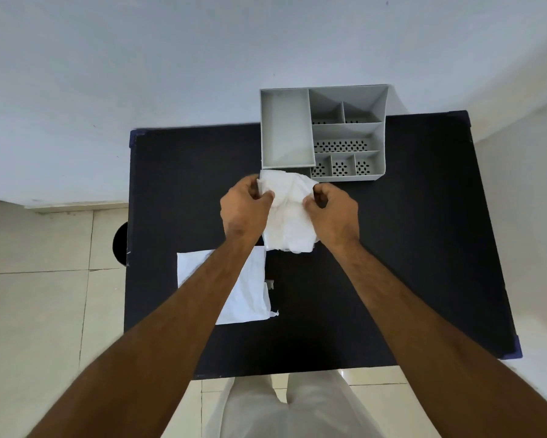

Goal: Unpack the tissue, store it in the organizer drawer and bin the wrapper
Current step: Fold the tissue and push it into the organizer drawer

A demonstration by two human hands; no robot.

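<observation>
A crumpled wad of white tissue [289, 216] is held above the black table, both hands pinching its upper corners. My left hand [245, 210] grips its left edge and my right hand [333, 211] grips its right edge. Just beyond the tissue stands the grey organizer [348, 131], its drawer [286, 131] pulled open on the left side and showing nothing inside. A flat white wrapper [250, 298] lies on the table under my left forearm, partly hidden by it.
The black table [408, 248] stands against a pale wall. A dark round bin [120, 245] shows on the tiled floor at the table's left edge, mostly hidden. My pale trousers are visible below the near edge.
</observation>
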